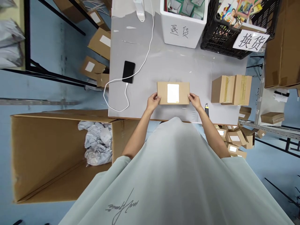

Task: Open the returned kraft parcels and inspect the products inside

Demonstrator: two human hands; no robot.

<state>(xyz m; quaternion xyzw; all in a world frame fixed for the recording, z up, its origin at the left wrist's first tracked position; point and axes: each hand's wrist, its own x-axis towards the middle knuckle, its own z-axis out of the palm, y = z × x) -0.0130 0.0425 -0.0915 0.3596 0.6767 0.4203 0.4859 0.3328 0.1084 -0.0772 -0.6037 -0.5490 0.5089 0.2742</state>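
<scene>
A small brown cardboard box [162,93] with a white label [173,93] on top lies near the front edge of the grey table [164,65]. My left hand [153,101] pinches its left end near the front corner. At the opposite end, the fingers of my right hand [195,100] grip the right side. A box cutter [206,110] with a yellow and black handle rests on the table just right of my right hand. Whether the box is sealed underneath cannot be seen.
Two taped boxes [231,90] stand at the table's right. A phone [128,72] with a white cable lies left. Behind are a white bin [182,31] and a black crate [222,37]. A large open carton [47,156] holds crumpled plastic on the left; several parcels [235,137] lie below right.
</scene>
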